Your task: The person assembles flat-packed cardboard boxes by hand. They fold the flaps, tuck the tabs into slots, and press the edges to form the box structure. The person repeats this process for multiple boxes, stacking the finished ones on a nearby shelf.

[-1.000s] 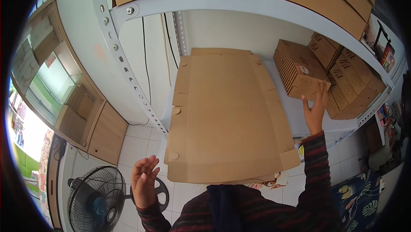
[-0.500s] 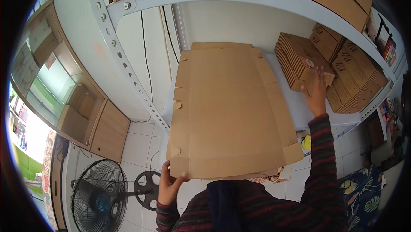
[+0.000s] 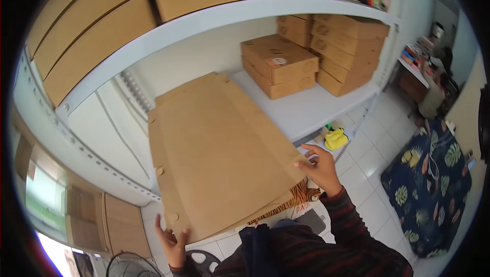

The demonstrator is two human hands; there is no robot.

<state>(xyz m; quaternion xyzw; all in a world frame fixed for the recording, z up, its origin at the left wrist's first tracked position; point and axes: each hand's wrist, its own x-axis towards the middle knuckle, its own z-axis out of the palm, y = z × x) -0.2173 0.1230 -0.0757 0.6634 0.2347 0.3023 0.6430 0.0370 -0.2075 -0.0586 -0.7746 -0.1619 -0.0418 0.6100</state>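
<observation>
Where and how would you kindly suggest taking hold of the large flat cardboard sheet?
I'd probably grip the cardboard sheet by both near corners, from the near side, pinching above and below: it looks broad and thin, its near end jutting past the shelf.

1 white shelf [image 3: 316, 107] carries flat cardboard [image 3: 219, 152] and stacked brown boxes [image 3: 293, 71].
</observation>
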